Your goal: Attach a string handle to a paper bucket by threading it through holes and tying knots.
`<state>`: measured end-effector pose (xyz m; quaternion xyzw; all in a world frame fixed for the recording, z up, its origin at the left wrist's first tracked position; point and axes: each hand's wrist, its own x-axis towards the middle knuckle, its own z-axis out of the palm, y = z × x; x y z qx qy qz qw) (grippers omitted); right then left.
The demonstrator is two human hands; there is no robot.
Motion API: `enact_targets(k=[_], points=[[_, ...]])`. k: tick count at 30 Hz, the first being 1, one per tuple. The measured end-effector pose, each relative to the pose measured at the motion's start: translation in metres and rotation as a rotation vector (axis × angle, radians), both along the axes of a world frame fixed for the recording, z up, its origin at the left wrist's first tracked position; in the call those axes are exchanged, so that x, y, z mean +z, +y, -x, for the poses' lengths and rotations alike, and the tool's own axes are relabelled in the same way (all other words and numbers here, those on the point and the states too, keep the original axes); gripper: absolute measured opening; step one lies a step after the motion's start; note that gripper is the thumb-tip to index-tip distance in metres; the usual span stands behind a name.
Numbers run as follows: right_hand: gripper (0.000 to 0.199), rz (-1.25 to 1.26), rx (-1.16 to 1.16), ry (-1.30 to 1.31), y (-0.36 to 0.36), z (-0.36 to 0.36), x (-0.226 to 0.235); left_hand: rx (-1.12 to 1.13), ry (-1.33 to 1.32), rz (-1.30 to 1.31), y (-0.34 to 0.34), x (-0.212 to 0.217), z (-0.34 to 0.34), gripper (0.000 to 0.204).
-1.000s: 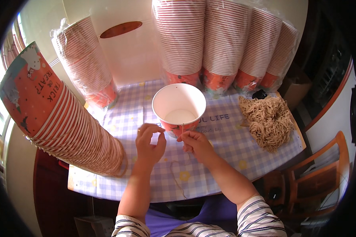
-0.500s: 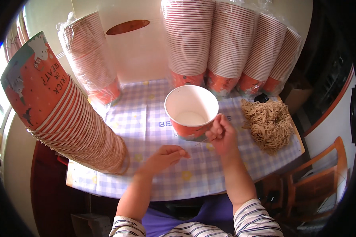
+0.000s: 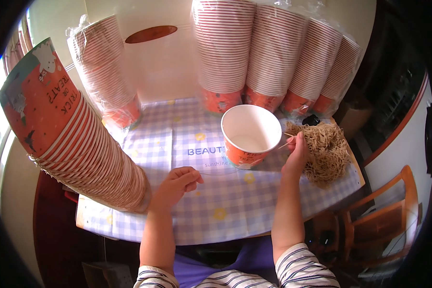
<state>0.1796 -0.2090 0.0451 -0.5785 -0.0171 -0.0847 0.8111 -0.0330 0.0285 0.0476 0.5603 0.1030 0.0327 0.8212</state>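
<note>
A white-lined orange paper bucket stands upright near the middle of the table, its open mouth up. My right hand is just right of its rim, fingers pinched on a thin tan cord that runs toward the rim. My left hand is to the left, thumb and forefinger closed. From its fingertips a fine thread reaches toward the bucket's base; its far end is hard to make out. Behind my right hand lies a tangled heap of tan cords.
At the left leans a tall stack of nested orange buckets, with cords along its rims. Plastic-wrapped bucket stacks stand at the back left and back right. A checked cloth covers the table; a wooden chair is at the right.
The bucket has moved to the right. My right hand has also moved right, toward the cord heap, and my left hand has drawn left, widening the gap between them.
</note>
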Motion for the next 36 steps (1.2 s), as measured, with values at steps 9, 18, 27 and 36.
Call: enact_targets(k=[9,18,27,36], points=[[0.043,0.497,0.539,-0.918,0.031,0.086,0.014,-0.256,0.078,-0.068,-0.023,-0.008,-0.009,0.019],[0.037,0.613,1.088,-0.406,0.055,0.103,0.014,-0.183,0.088,0.001,-0.025,-0.013,-0.009,0.025],[0.007,0.696,0.830,-0.695,0.050,0.088,0.012,-0.166,0.155,0.113,-0.021,-0.005,-0.011,0.033],[0.007,0.673,0.818,-0.755,0.051,0.085,0.009,-0.160,0.167,0.053,-0.019,-0.012,-0.011,0.025]])
